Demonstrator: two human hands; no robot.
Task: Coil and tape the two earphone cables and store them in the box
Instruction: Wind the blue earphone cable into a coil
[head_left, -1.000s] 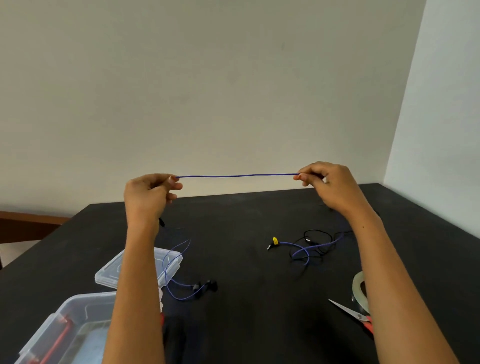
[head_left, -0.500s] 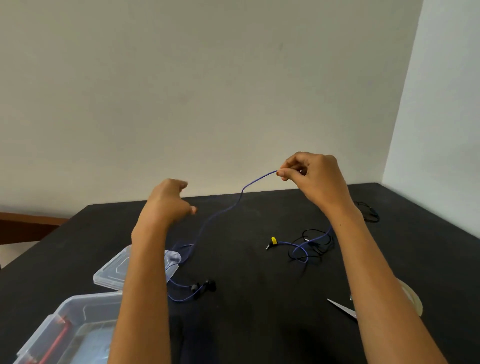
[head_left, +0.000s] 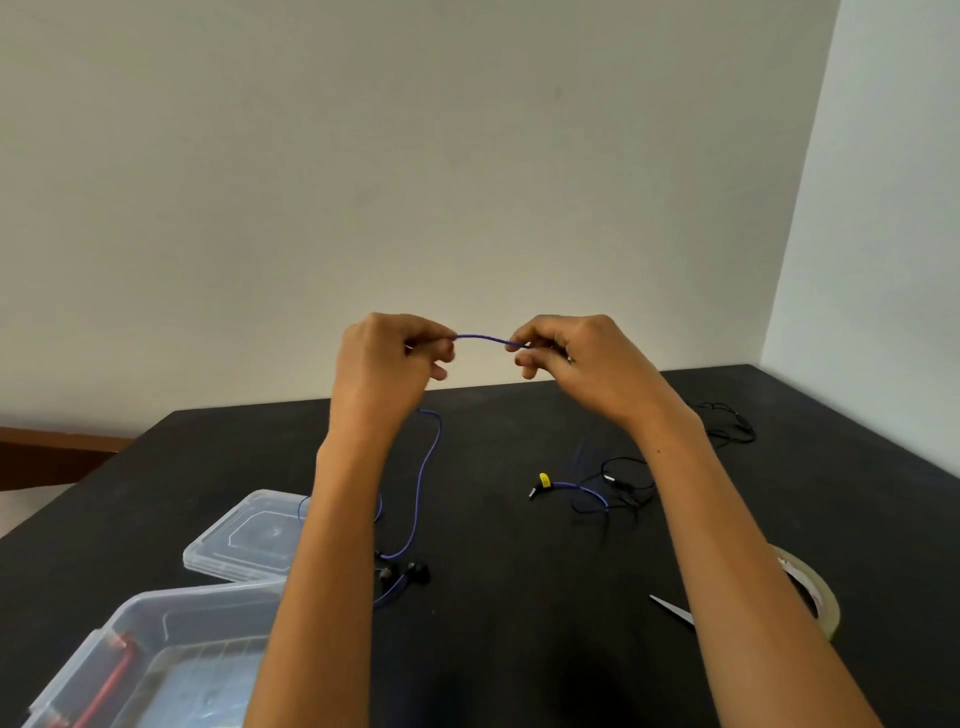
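Observation:
A blue earphone cable (head_left: 480, 338) spans a short gap between my two raised hands. My left hand (head_left: 387, 358) pinches it on one side and my right hand (head_left: 566, 356) pinches it on the other. From my left hand the cable drops in a loop to its black earbuds (head_left: 410, 571) on the black table (head_left: 519, 623). Its yellow-tipped plug (head_left: 540, 483) lies at mid-table, tangled with a black earphone cable (head_left: 626, 486). A clear plastic box (head_left: 156, 660) stands at the bottom left, its lid (head_left: 249, 535) lying flat beside it.
A roll of clear tape (head_left: 813, 592) and the tip of a pair of scissors (head_left: 672, 609) lie at the right, partly hidden by my right forearm. More black cable (head_left: 732, 423) lies near the far right table edge. Pale walls stand behind.
A second ago the cable was stretched wide between my hands. My left hand let go, came in toward my right hand and now pinches the cable close to it.

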